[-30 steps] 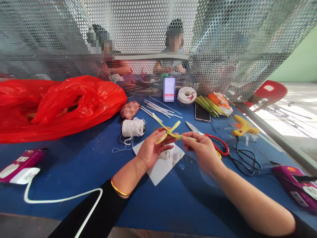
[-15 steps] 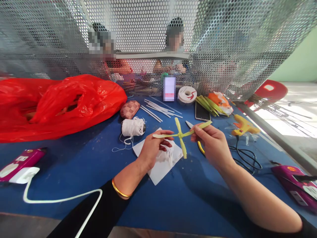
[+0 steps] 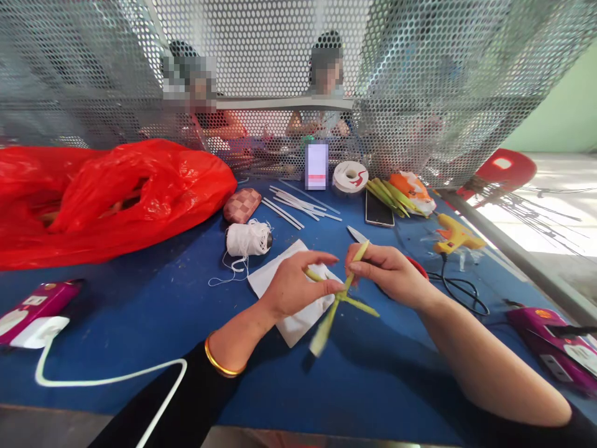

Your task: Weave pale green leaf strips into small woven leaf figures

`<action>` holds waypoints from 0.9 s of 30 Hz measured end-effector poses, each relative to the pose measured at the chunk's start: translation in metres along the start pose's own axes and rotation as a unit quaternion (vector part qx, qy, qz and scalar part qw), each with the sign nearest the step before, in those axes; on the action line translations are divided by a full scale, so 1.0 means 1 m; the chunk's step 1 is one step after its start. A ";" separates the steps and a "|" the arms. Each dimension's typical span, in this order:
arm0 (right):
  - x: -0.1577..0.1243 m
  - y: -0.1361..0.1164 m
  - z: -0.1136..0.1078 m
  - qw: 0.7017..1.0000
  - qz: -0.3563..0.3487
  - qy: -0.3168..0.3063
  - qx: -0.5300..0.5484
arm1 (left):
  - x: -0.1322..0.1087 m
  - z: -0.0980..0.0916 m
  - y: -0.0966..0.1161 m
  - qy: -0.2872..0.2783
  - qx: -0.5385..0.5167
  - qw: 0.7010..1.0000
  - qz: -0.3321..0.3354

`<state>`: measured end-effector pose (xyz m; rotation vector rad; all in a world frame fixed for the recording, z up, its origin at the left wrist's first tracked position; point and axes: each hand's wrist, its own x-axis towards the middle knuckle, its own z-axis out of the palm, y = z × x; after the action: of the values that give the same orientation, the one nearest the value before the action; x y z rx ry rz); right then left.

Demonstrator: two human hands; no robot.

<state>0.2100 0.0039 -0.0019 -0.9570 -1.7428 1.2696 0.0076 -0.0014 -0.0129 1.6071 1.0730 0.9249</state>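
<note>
Two thin yellow-green strips tied into a cross [image 3: 342,297] hang just above the blue table [image 3: 140,298]. My left hand [image 3: 293,287] pinches one arm of the cross between thumb and forefinger. My right hand [image 3: 389,274] pinches the upper arm of the cross near its top. The lowest arm is blurred. Under my hands lies a white paper sheet [image 3: 284,280]. Red-handled scissors [image 3: 368,239] lie partly hidden behind my right hand.
A spool of white thread [image 3: 247,239], loose white strips [image 3: 298,207], a red plastic bag [image 3: 107,193], a yellow glue gun [image 3: 454,236], a phone [image 3: 377,210], tape roll [image 3: 349,177] and green strips [image 3: 387,196] are about. Two people sit behind the perforated metal screen [image 3: 420,93].
The cross has turned in my fingers and come down nearer to me. Both hands have drawn closer together over the paper sheet.
</note>
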 end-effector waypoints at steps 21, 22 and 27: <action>0.004 0.010 0.007 0.992 0.030 0.124 0.000 | -0.006 0.010 -0.001 -0.123 -0.318 0.914 -0.221; 0.004 0.011 0.007 0.992 0.031 0.121 0.003 | -0.006 0.009 0.000 -0.143 -0.315 0.909 -0.230; 0.002 0.016 0.015 0.995 0.029 0.095 -0.020 | -0.008 0.009 -0.002 -0.164 -0.259 0.909 -0.283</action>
<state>0.1981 0.0036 -0.0199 -1.1219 -1.6078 1.1433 0.0126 -0.0116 -0.0179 0.8879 0.8823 0.4625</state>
